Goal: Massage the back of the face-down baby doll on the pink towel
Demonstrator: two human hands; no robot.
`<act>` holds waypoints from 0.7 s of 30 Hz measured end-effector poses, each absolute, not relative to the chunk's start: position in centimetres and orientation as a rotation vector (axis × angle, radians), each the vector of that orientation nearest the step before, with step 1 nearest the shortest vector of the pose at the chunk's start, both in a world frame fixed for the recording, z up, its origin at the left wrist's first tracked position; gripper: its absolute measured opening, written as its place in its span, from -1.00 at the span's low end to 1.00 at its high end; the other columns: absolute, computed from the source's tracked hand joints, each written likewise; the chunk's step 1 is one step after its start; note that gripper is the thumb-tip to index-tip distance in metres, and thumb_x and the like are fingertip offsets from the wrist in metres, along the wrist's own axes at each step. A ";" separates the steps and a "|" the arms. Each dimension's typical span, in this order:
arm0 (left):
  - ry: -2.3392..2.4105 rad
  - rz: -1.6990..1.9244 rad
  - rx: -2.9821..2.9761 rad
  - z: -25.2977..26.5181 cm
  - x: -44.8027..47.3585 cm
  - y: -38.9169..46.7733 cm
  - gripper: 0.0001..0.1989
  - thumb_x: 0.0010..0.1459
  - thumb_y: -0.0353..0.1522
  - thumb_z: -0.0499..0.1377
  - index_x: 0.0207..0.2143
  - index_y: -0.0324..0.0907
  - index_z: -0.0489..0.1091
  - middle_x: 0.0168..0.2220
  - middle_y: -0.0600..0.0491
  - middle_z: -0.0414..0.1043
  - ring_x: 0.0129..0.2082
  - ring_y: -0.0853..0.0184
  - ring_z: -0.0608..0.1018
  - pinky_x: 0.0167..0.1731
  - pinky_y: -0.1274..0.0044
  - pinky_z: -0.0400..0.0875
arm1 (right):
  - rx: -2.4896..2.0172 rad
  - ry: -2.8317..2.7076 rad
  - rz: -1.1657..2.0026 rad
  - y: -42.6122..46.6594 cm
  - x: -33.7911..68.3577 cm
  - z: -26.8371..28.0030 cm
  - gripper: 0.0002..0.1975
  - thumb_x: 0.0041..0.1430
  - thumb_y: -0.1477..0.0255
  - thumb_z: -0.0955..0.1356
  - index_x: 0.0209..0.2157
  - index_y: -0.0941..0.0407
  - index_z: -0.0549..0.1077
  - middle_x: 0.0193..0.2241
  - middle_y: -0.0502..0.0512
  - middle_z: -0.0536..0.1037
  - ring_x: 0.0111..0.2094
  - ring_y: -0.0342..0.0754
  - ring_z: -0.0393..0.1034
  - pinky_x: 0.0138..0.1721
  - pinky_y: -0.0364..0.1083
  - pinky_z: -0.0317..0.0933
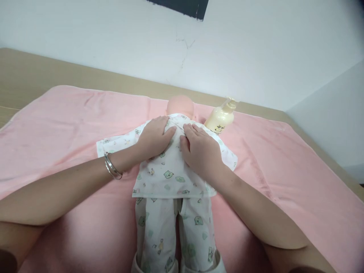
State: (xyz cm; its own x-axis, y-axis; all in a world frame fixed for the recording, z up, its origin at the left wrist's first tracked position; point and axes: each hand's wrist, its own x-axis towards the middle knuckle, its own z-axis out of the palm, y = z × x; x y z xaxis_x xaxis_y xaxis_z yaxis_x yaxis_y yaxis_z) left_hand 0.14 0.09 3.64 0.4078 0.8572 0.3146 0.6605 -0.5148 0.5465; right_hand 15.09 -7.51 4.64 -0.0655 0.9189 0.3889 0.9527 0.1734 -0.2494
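A baby doll point(180, 104) lies face down, its bald head pointing away from me. It wears a white long-sleeved top point(170, 178) and matching trousers point(162, 231), both printed with green animal figures. My left hand point(156, 136) rests flat on the upper left of the doll's back, with a silver bangle on that wrist. On the upper right of the back lies my right hand point(201, 149), fingers stretched out. Neither hand grips anything. The doll's face and hands are out of sight.
Beneath the doll a pink blanket point(71, 121) covers most of a wooden table point(34, 68). A pale yellow pump bottle point(220, 117) leans or lies right of the doll's head. Behind the table rises a white wall point(113, 38) with a dark panel point(184, 5).
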 end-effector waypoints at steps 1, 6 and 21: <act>1.330 0.815 2.377 3.5 0.2 -0.4 -0.58 0.30 -0.24 -0.10 -0.03 -0.28 0.41 -0.01 -0.20 0.51 0.01 0.03 0.52 0.09 0.14 0.42 | -1.764 -1.988 -0.062 -7.1 15.2 4.5 -0.48 0.37 0.32 0.13 0.22 0.26 0.37 0.22 0.30 0.42 0.30 0.20 0.27 0.28 0.26 0.24; 1.311 0.827 2.514 2.7 0.5 -2.7 -0.45 0.32 -0.30 -0.15 0.23 -0.45 0.22 0.32 -0.34 0.19 0.37 -0.01 0.21 0.34 0.07 0.14 | -1.744 -1.982 0.046 -5.7 15.8 3.5 -0.38 0.35 0.31 0.13 0.30 0.41 0.19 0.34 0.43 0.21 0.41 0.23 0.02 0.39 0.27 0.03; 1.185 1.165 2.228 1.0 -0.1 -0.6 -0.51 0.23 -0.18 0.00 0.11 -0.18 0.39 0.19 -0.07 0.43 0.22 0.12 0.43 0.30 0.21 0.28 | -1.598 -2.060 -0.019 -6.1 15.6 3.0 -0.46 0.37 0.40 0.07 0.27 0.28 0.27 0.35 0.26 0.23 0.43 0.12 -0.01 0.41 0.24 -0.03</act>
State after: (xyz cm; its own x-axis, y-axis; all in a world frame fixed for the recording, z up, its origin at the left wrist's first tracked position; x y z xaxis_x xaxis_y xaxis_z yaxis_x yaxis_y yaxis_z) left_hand -0.09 -0.58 0.98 0.3084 0.8095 0.4995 0.5128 -0.5838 0.6295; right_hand 15.65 -6.11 3.01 -0.1618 0.8973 0.4106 0.9048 0.3010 -0.3012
